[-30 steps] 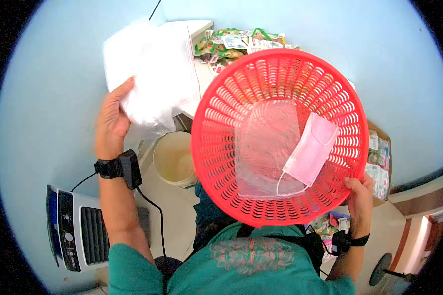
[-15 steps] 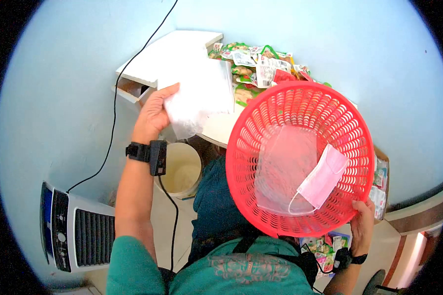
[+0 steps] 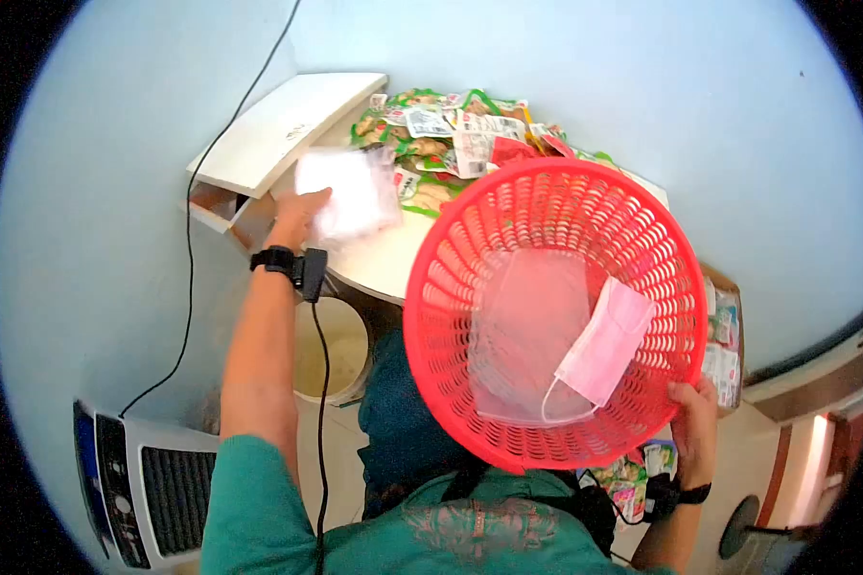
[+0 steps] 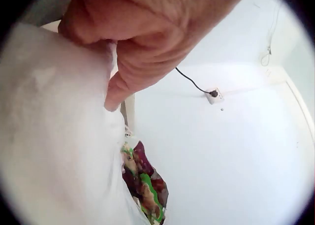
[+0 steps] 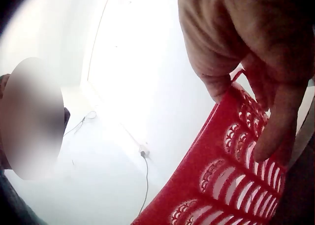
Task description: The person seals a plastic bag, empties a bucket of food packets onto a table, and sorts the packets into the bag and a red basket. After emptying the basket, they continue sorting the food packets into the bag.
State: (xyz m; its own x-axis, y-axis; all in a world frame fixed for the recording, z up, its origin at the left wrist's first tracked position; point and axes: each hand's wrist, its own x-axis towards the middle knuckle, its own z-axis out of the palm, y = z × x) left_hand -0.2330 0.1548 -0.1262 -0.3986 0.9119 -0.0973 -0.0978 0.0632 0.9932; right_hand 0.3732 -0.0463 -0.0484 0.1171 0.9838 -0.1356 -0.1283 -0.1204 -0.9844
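Note:
My left hand (image 3: 299, 217) pinches a stack of clear plastic bags (image 3: 357, 192) between thumb and fingers, low over the white table's left part. In the left wrist view the whitish, crinkled plastic (image 4: 54, 131) fills the left side, with the thumb along its edge. With my right hand (image 3: 697, 422) I grip the rim of a round red plastic basket (image 3: 558, 171), thumb inside and fingers outside. The basket tilts toward me in front of my body. Inside it lie a flat clear plastic bag (image 3: 527, 316) and a pink face mask (image 3: 606, 340) with white ear loops.
Several food packets (image 3: 451, 144) are heaped on the white table (image 3: 379, 264) behind the basket. A pale bucket (image 3: 334, 350) stands below the table edge. An air cooler (image 3: 173, 494) is at lower left, a box of packets (image 3: 725, 335) at right. A black cable (image 3: 190, 259) runs along the wall.
My left hand has brought the plastic bags down from high at the left to close over the table. The basket has dropped lower in view, still in my right hand.

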